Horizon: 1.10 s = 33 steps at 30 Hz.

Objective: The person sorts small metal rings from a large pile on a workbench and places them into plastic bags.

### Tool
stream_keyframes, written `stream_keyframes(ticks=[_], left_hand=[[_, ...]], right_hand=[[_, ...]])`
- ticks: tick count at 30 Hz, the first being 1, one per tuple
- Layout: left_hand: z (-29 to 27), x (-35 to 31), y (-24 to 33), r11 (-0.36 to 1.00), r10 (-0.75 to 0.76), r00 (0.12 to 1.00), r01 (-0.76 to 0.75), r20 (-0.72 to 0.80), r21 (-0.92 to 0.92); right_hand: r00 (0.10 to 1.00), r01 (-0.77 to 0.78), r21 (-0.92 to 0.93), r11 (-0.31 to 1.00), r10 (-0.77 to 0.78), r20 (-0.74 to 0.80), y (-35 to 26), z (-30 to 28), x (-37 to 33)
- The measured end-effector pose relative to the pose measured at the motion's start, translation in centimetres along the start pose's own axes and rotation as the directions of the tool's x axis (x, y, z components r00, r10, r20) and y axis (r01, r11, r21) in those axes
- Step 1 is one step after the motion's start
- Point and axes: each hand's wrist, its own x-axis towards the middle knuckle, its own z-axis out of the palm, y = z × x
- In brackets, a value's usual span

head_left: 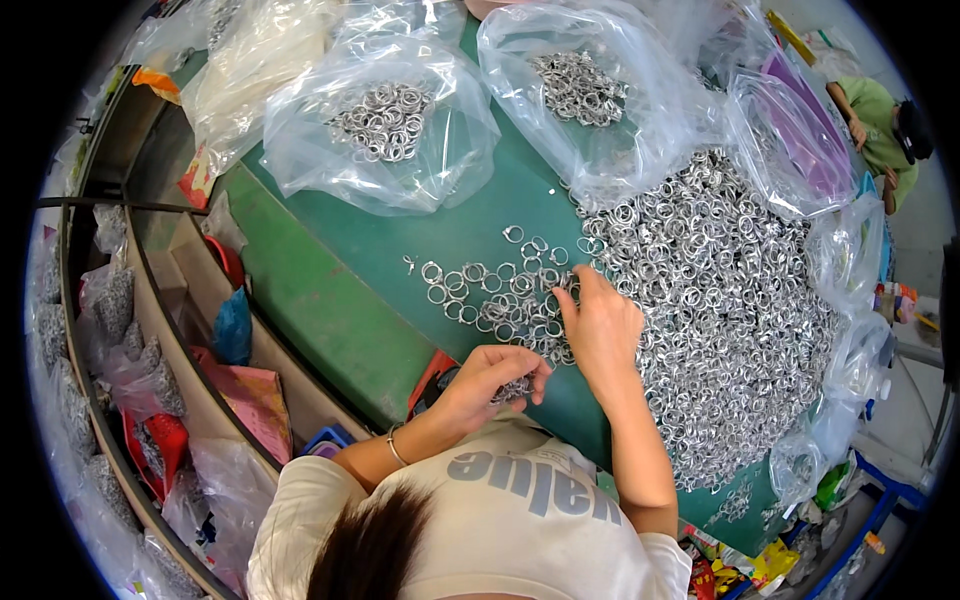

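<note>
My left hand (485, 388) is curled close to my body, with a small bunch of silver metal rings (513, 389) in its fingers. My right hand (605, 325) reaches forward over the green table; its thumb and forefinger close on a metal ring at the edge of a loose group of rings (500, 300). These lie mostly in a thin layer, between my hands and farther left. Right of my right hand spreads a large heap of the same kind of rings (735, 330). Part of what my right fingers touch is hidden.
Two clear plastic bags (300, 140) (510, 90) with rings inside stand at the far side. A purple tray (800, 120) and more clear bags border the heap. Shelves (190, 330) with bagged parts run along the left. Another person (880, 130) is at the far right.
</note>
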Motion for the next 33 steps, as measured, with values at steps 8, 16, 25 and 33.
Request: stream_keyframes(ticks=[8,16,25,33], left_hand=[[-0.1,0.1,0.4,0.996,-0.059,0.998,0.059,0.002,-0.072],[-1.0,-0.2,-0.1,0.988,-0.053,0.997,0.061,0.060,-0.139],[-0.7,-1.0,-0.5,0.979,-0.067,0.997,0.072,-0.029,0.190],[-0.4,-0.7,-1.1,0.990,0.075,0.987,-0.057,-0.143,0.129]], right_hand=[[0.992,-0.120,0.154,0.981,0.112,0.058,1.5,-2.5,-3.3],[0.993,-0.090,-0.241,0.966,0.106,0.052,1.1,-1.4,-8.5],[0.991,0.118,0.079,0.990,-0.122,0.048,-0.4,1.8,-7.9],[0.969,-0.176,-0.138,0.975,0.147,-0.201,2.8,-2.0,-10.0]])
